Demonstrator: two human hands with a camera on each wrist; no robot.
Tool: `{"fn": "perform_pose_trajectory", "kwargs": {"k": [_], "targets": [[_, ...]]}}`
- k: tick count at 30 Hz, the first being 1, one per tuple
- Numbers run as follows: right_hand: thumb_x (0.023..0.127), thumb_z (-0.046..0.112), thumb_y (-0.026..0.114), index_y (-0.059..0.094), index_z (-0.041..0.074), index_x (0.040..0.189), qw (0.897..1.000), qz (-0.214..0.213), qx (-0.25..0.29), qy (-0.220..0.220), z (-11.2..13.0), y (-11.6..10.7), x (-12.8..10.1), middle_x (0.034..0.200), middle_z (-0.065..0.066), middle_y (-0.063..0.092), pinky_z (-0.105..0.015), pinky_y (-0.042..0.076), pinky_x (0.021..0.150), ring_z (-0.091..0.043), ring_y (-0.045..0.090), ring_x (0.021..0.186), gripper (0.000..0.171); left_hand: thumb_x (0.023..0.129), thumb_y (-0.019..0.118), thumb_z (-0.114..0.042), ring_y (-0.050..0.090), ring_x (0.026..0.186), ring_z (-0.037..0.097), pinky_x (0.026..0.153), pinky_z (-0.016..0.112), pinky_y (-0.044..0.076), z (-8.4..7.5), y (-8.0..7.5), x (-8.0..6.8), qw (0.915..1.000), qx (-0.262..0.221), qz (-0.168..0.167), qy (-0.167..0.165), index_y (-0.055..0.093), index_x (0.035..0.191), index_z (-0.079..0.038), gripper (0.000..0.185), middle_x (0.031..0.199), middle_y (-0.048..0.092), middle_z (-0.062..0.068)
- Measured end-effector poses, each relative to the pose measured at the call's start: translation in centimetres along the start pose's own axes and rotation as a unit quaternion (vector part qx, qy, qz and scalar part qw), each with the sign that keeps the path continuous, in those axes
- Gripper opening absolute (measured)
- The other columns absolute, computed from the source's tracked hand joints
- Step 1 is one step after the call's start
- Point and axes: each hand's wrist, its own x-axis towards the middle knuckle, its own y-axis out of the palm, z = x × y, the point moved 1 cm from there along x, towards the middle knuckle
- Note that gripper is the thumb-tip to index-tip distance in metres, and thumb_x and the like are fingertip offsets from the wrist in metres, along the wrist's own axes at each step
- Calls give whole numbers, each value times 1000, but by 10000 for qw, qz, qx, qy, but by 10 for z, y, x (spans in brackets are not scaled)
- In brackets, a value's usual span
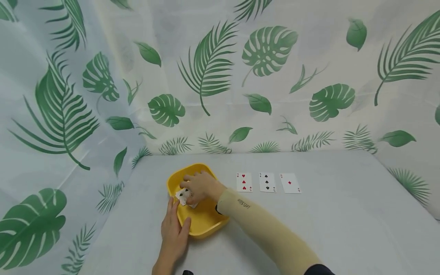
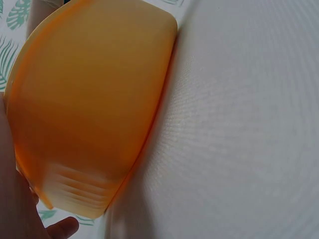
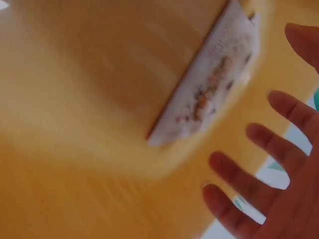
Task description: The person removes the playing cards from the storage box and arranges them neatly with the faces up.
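A yellow plastic bin (image 1: 203, 225) stands on the table, with a small pile of playing cards (image 1: 181, 195) inside it. In the right wrist view the cards (image 3: 209, 89) lean as a stack against the bin's wall and look blurred. My right hand (image 1: 201, 186) reaches into the bin over the cards; its fingers are spread and apart from the stack. Against the bin's near left side rests my left hand (image 1: 174, 231), fingers extended along the rim and thumb at the near edge. The left wrist view shows the bin's outer wall (image 2: 94, 89) beside that hand.
To the right of the bin, three cards lie face up in a row: one with three hearts (image 1: 244, 182), one with three spades (image 1: 267, 182) and an ace of diamonds (image 1: 290, 183). A white leaf-printed curtain (image 1: 220, 84) hangs behind and at both sides of the table (image 1: 330, 214).
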Motion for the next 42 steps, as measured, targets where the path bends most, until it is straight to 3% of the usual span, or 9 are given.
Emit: {"fn": "perform_pose_trajectory", "kwargs": {"k": [7, 15, 21, 31, 42], "targets": [[87, 75, 56, 45, 35, 151, 9991, 151, -26, 398, 6, 15, 2, 151, 4, 47, -39, 41, 105, -27, 55, 123, 76, 102, 54, -17, 26, 143, 47, 108, 68, 19, -2, -1, 0, 10000, -15, -42, 33, 28, 153, -2, 59, 165, 15, 22], [83, 79, 56, 44, 38, 151, 9985, 206, -6, 512, 7, 21, 8, 153, 2, 45, -36, 46, 101, -30, 55, 121, 81, 102, 54, -17, 26, 143, 47, 107, 69, 20, -2, -2, -1, 10000, 6, -59, 20, 29, 153, -2, 58, 165, 15, 21], [86, 72, 59, 44, 39, 151, 9978, 253, 178, 591, 7, 21, 7, 153, 1, 42, -35, 47, 100, -29, 53, 122, 74, 103, 53, -18, 25, 144, 46, 108, 69, 19, -1, -2, -1, 10000, -41, -8, -42, 28, 154, -2, 58, 165, 14, 20], [83, 55, 74, 45, 28, 152, 9889, 227, 1150, 915, 4, 17, 3, 150, -10, 40, -46, 44, 103, -32, 51, 123, 79, 104, 52, -19, 24, 144, 46, 108, 69, 19, 0, -1, -3, 9999, -79, 39, -78, 27, 154, -3, 59, 166, 13, 19], [89, 53, 68, 41, 23, 154, 9898, 265, 1239, 648, -3, 5, 0, 152, -11, 42, -54, 31, 114, -35, 39, 138, 76, 103, 52, -20, 23, 146, 44, 108, 69, 18, 4, -1, 0, 10000, -73, -2, -22, 27, 155, -4, 60, 167, 12, 16]]}}
